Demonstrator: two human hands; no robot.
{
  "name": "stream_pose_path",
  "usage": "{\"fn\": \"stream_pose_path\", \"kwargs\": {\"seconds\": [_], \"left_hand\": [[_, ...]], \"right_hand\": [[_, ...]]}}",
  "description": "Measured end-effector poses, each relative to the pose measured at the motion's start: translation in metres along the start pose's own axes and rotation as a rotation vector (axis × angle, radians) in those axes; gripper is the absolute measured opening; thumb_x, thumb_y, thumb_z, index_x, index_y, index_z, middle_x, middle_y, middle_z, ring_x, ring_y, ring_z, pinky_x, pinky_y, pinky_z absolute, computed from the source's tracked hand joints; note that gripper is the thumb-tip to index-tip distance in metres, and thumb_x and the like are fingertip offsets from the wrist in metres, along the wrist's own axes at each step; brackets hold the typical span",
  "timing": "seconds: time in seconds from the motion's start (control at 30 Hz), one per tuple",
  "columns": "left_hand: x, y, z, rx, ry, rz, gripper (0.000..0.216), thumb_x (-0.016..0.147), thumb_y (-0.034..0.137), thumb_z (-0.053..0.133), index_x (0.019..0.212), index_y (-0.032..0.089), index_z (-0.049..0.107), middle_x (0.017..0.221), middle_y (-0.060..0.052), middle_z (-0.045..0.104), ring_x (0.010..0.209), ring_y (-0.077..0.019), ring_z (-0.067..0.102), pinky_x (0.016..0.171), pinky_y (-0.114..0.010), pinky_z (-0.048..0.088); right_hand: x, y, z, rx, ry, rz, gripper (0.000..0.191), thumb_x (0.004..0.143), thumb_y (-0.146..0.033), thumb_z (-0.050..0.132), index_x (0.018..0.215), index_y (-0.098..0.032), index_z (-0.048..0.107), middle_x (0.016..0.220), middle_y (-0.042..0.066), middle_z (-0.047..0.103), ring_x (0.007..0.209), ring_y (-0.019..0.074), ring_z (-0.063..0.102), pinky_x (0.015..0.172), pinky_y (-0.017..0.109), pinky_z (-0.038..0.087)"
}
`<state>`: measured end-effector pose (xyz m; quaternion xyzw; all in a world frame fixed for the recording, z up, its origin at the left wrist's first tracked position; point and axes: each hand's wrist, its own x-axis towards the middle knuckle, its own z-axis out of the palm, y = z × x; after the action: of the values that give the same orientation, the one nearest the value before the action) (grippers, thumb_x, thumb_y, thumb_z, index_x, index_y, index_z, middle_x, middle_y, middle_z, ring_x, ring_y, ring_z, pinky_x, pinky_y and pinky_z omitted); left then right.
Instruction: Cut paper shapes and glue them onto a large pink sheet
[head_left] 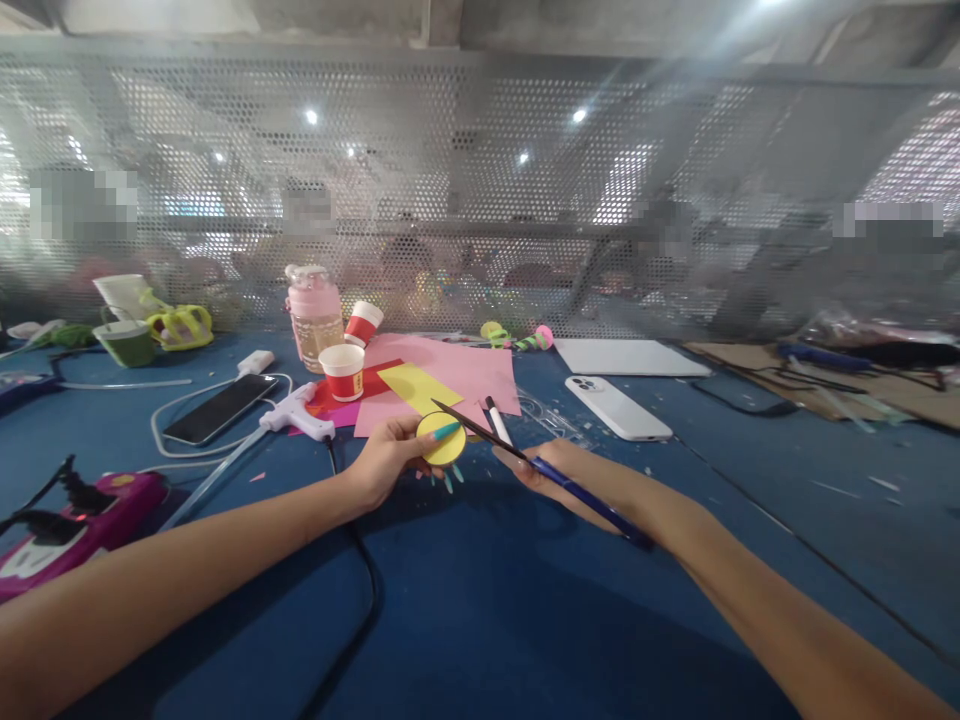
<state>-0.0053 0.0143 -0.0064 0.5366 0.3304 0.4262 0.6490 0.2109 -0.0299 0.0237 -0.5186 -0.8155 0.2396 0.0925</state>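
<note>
My left hand [394,455] pinches a small round yellow paper disc [442,447] between thumb and fingers, with the thumb lying across its face. My right hand [559,478] is closed around blue-handled scissors [574,487], seen nearly edge-on. Their dark blades point up and left, and the tip appears just above the disc's upper edge. Whether the blades touch the disc I cannot tell. Behind the hands lie pink paper sheets [480,370] and a yellow paper strip [420,388]. A white marker with a black end [499,424] lies just past the scissors.
Two red-and-white paper cups [345,375] and a pink-lidded bottle [307,320] stand behind left. A glue gun [300,412], dark phone [221,410] and magenta power strip [112,515] lie left. A white phone [619,408] and cardboard [862,395] lie right. Perforated metal screen [465,180] rises behind.
</note>
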Motion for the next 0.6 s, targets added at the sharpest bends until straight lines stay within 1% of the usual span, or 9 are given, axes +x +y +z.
{"fn": "stream_pose_path", "kwargs": {"seconds": [0.17, 0.27, 0.4, 0.5, 0.6], "left_hand": [[-0.0006, 0.0012, 0.0006, -0.001, -0.006, 0.001, 0.034, 0.053, 0.033, 0.078, 0.074, 0.008, 0.067, 0.055, -0.005, 0.065, 0.041, -0.0099, 0.057, 0.038, -0.018, 0.037], [-0.0006, 0.0019, 0.0011, -0.001, -0.006, -0.014, 0.037, 0.05, 0.035, 0.079, 0.073, 0.009, 0.067, 0.055, -0.005, 0.065, 0.04, -0.0099, 0.057, 0.037, -0.017, 0.036], [-0.0004, 0.0023, 0.0007, 0.01, -0.009, -0.028, 0.039, 0.049, 0.036, 0.08, 0.073, 0.008, 0.067, 0.054, -0.004, 0.065, 0.039, -0.0093, 0.055, 0.037, -0.018, 0.036], [-0.0001, 0.0014, -0.0007, 0.022, -0.021, -0.021, 0.04, 0.05, 0.037, 0.079, 0.074, 0.008, 0.067, 0.055, -0.004, 0.065, 0.04, -0.0093, 0.055, 0.038, -0.018, 0.036], [0.0007, -0.0001, -0.0017, 0.036, -0.045, -0.019, 0.039, 0.052, 0.039, 0.078, 0.073, 0.008, 0.067, 0.056, -0.004, 0.065, 0.042, -0.0092, 0.055, 0.039, -0.018, 0.035]], "right_hand": [[-0.0007, -0.0013, -0.0016, -0.007, -0.008, 0.023, 0.061, 0.076, -0.075, 0.019, 0.059, -0.02, 0.036, 0.054, -0.003, 0.03, 0.052, 0.0101, 0.024, 0.049, 0.025, 0.025], [-0.0007, 0.0001, -0.002, -0.001, 0.001, 0.05, 0.063, 0.073, -0.078, 0.018, 0.056, -0.02, 0.035, 0.054, -0.003, 0.031, 0.051, 0.0098, 0.023, 0.048, 0.025, 0.025], [0.0, 0.0067, -0.0003, -0.006, 0.009, 0.047, 0.062, 0.073, -0.078, 0.02, 0.055, -0.02, 0.033, 0.054, -0.002, 0.031, 0.051, 0.0097, 0.023, 0.047, 0.025, 0.024], [0.0005, 0.0085, -0.0006, 0.002, -0.002, 0.037, 0.062, 0.072, -0.078, 0.02, 0.055, -0.02, 0.033, 0.054, -0.003, 0.028, 0.05, 0.0096, 0.021, 0.046, 0.025, 0.023], [0.0007, 0.0042, -0.0044, 0.003, -0.014, 0.032, 0.064, 0.069, -0.081, 0.018, 0.053, -0.021, 0.031, 0.052, -0.004, 0.023, 0.05, 0.0095, 0.018, 0.044, 0.025, 0.021]]}}
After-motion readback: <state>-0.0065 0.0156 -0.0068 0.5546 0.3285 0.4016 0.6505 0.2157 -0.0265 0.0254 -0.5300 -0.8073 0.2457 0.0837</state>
